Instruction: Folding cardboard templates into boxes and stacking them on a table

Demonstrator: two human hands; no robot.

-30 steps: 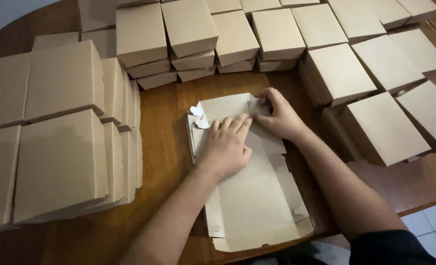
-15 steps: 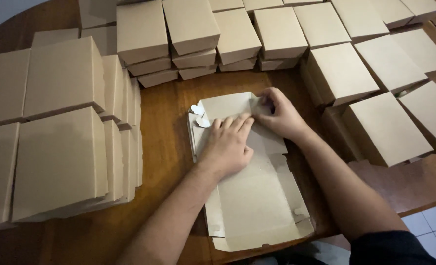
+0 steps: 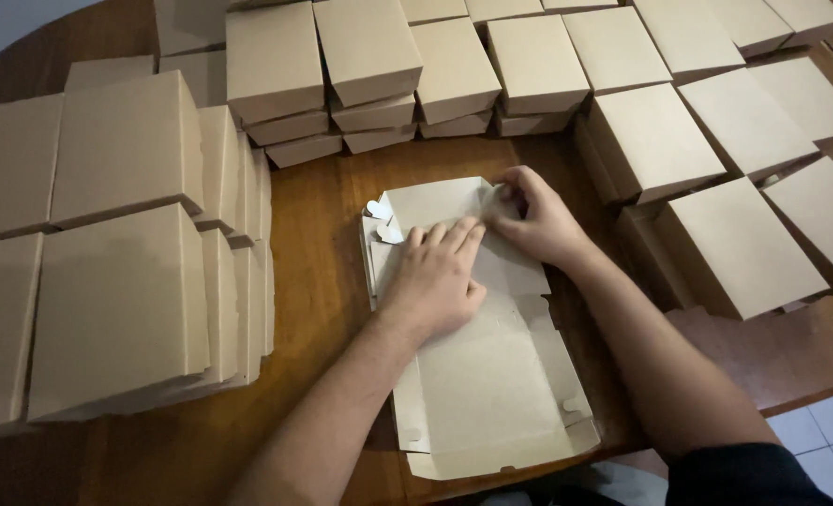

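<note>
Little has been moved since the earlier frames: the right hand (image 3: 540,221) has been kept at the far right corner of the flat brown cardboard box blank (image 3: 491,375), where its fingers have been curled a little tighter over a small side flap, while the left hand (image 3: 435,276) has remained pressed flat on the sheet. From this it is judged that a fold along the far edge is being worked, with the blank held steady against the push.

Around the work, the round dark wooden table (image 3: 318,244) is crowded with assembled brown cardboard boxes: a large stack (image 3: 116,281) is piled to the left, a row (image 3: 454,70) is ranged along the far side, and more boxes (image 3: 744,244) are set to the right, some tilted against each other.

The blank is laid lengthwise in the middle of the table, its near end overhanging the table edge slightly. The left hand is spread open, palm down, on the far half of the blank, nothing being gripped. The right hand is closed on the corner flap (image 3: 496,195), pinched between thumb and fingertips just beyond the left fingertips. Two small pale rounded tabs (image 3: 382,220) are seen at the far left corner, just beside the left fingers.
</note>
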